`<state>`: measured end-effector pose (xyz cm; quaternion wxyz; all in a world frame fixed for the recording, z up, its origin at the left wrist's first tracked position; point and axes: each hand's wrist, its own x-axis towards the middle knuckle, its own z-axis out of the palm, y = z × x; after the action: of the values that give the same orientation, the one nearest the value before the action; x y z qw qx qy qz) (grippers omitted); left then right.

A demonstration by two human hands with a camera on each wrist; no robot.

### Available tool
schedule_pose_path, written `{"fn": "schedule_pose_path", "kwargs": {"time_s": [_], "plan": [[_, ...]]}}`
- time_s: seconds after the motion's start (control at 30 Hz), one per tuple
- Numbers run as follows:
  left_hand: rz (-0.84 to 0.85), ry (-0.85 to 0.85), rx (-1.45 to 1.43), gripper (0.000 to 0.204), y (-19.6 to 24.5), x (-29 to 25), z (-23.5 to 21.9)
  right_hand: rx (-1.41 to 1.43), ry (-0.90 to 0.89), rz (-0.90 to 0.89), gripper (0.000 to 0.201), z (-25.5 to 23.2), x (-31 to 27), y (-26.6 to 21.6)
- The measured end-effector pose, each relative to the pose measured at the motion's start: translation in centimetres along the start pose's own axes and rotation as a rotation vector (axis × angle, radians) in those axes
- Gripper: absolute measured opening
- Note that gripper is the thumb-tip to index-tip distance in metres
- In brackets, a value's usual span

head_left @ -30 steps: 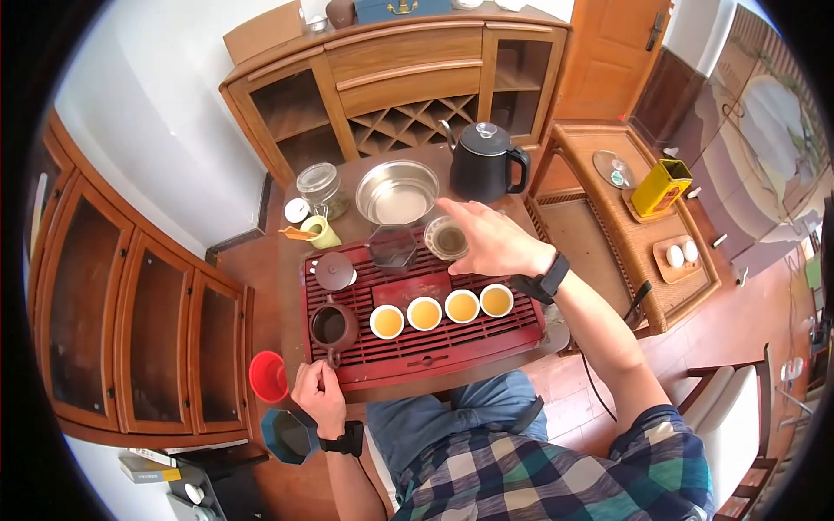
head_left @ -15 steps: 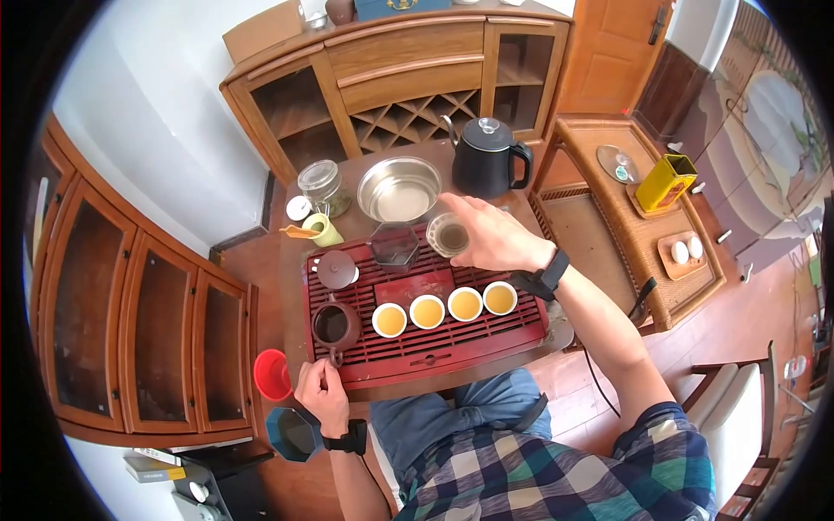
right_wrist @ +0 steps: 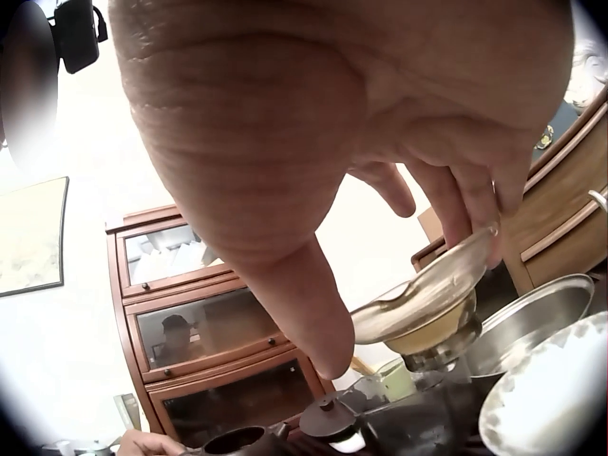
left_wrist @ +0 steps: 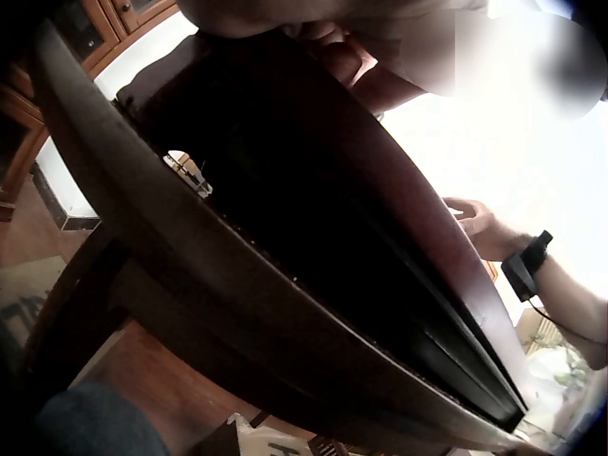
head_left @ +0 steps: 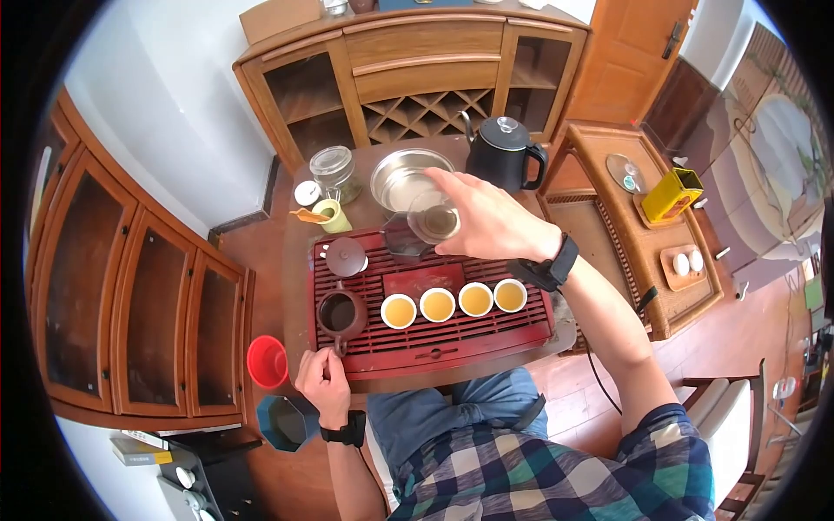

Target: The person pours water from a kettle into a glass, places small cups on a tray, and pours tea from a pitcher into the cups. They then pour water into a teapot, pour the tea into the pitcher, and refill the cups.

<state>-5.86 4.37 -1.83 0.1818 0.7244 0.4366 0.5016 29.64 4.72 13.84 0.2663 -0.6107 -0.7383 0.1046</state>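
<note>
A strainer (head_left: 432, 222) with a wide pale rim hangs from my right hand (head_left: 499, 219), above and overlapping the dark glass pitcher (head_left: 401, 247). The right wrist view shows my thumb and fingers pinching the rim of the strainer (right_wrist: 427, 294). My left hand (head_left: 323, 385) is curled at the front left corner of the red slatted tray (head_left: 434, 353), beside the handle of the brown teapot (head_left: 344, 313); whether it touches that handle I cannot tell. Several white cups (head_left: 438, 305) of yellow liquid stand in a row on the tray, near the teapot lid (head_left: 347, 256).
Behind the tray stand a glass jar (head_left: 334, 174), a green cup (head_left: 333, 217), a steel bowl (head_left: 401, 180) and a black kettle (head_left: 502, 154). A red cup (head_left: 268, 362) is at the left. The rattan stand (head_left: 647, 260) at the right holds a yellow tin (head_left: 671, 195).
My right hand has lifted the strainer and moved it left, over the pitcher. The left hand stays at the tray's corner. The head view has shifted slightly.
</note>
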Motion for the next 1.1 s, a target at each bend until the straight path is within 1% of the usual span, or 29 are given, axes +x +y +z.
{"fn": "schedule_pose_path", "kwargs": {"time_s": [0.27, 0.37, 0.43, 0.67, 0.73, 0.87, 1.07, 1.1], "plan": [[0.024, 0.035, -0.031, 0.005, -0.2, 0.0, 0.2, 0.008, -0.072, 0.002, 0.094, 2.0, 2.5, -1.8], [0.018, 0.033, -0.033, 0.005, -0.3, 0.0, 0.1, 0.003, -0.116, 0.042, 0.093, 2.6, 2.8, -2.0], [0.006, 0.029, -0.031, 0.005, -0.2, 0.0, 0.0, -0.030, -0.042, -0.078, 0.095, 3.7, 2.8, -0.8], [0.003, 0.014, -0.022, 0.005, -0.3, 0.0, -0.1, -0.041, -0.057, -0.061, 0.094, 4.5, 2.8, -0.5], [0.008, 0.015, -0.021, 0.005, -0.3, 0.0, -0.1, -0.045, -0.088, -0.019, 0.094, 4.7, 2.8, -0.6], [0.022, 0.025, -0.029, 0.003, -0.3, 0.1, 0.1, -0.043, -0.071, -0.036, 0.093, 4.9, 2.8, -0.3], [0.034, 0.034, -0.035, 0.002, -0.4, 0.1, 0.1, -0.044, -0.096, -0.008, 0.093, 4.6, 2.5, -0.7], [0.042, 0.035, -0.035, 0.002, -0.3, 0.1, 0.1, -0.066, -0.081, -0.037, 0.094, 4.5, 2.4, -0.9]]}}
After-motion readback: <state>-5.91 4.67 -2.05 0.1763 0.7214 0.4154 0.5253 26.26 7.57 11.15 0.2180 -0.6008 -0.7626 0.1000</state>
